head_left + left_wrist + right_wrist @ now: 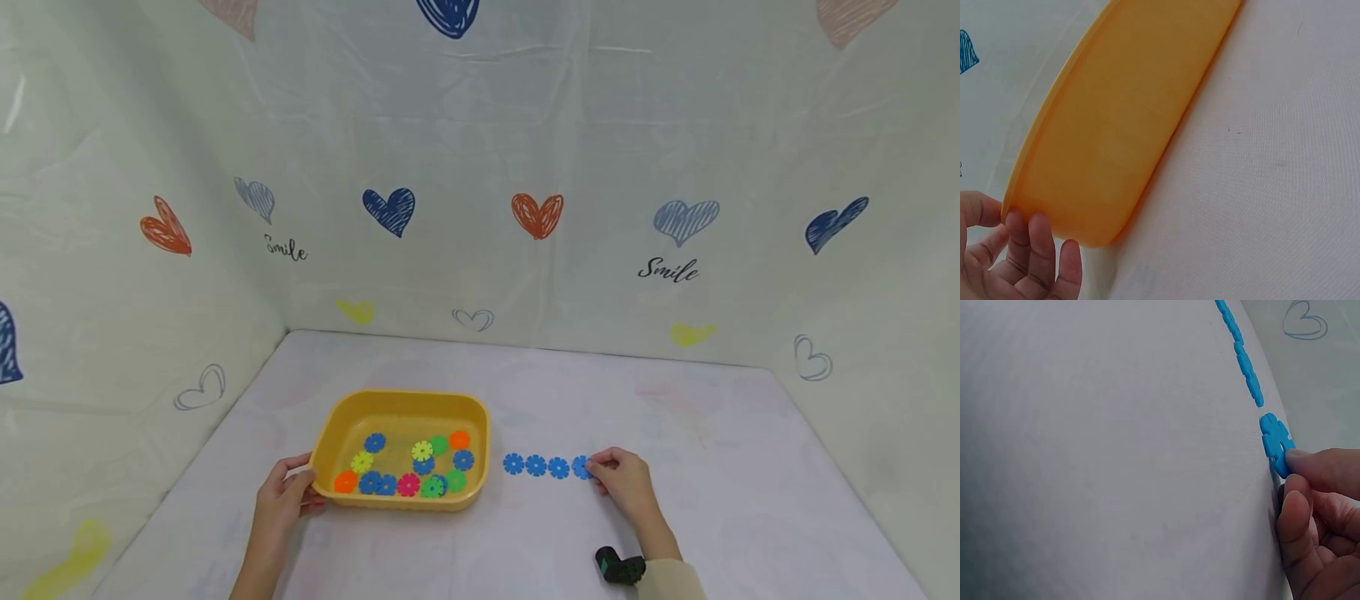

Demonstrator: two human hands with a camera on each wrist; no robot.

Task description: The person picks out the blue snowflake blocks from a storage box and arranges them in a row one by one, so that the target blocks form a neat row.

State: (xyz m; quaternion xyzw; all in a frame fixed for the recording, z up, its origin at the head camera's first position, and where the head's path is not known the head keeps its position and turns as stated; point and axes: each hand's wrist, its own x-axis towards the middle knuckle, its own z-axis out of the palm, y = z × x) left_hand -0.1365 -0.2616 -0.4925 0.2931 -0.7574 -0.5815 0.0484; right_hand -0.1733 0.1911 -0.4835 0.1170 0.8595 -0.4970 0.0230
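Note:
My left hand [281,493] grips the near left corner of a yellow plastic tray [486,450], thumb over the rim and fingers under its outer wall, as the left wrist view shows. Right of the tray, blue snowflake-shaped discs [536,465] lie in a row on the table. At the row's right end, my right hand [626,483] pinches a blue snowflake disc [1274,440] between thumb and forefinger. In the right wrist view this disc is tilted up from the table, with a small gap to its neighbour.
Inside the tray lie several loose snowflake discs in blue, orange, green, yellow and pink, such as a pink disc [408,485]. A black device [619,567] sits by the right wrist. Behind the white table [570,392] hangs a curtain [465,125] printed with hearts.

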